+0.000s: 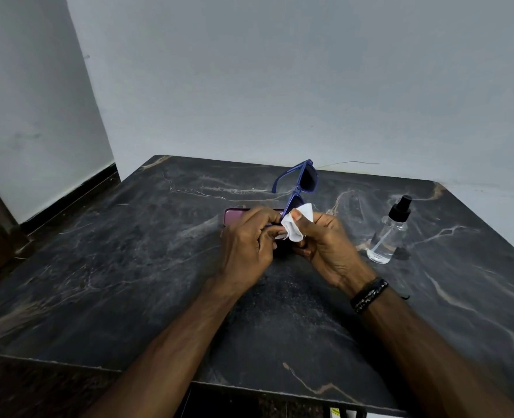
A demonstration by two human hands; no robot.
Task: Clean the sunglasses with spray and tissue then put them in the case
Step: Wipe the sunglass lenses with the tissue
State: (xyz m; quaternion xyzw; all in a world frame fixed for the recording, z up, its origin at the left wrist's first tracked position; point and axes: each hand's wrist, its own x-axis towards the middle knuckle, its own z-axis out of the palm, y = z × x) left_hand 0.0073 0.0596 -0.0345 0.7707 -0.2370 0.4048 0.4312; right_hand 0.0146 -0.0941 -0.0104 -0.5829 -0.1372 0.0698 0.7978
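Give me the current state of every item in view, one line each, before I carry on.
sunglasses: off the table, held up on end, temple arm unfolded
tissue: crumpled, pressed on the lower lens
left hand: grips the frame
right hand: pinches the tissue
spray bottle: upright on the table, cap on, untouched
case: on the table behind the hands; open or closed unclear

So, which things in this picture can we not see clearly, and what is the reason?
- Case, head view: only its purple left end shows; the left hand covers the rest, so open or closed cannot be told.
- Sunglasses: the near lens is behind the tissue and right hand.
- Spray bottle: clear, so the liquid level cannot be read.
- Objects at the bottom edge: cut off by the frame.
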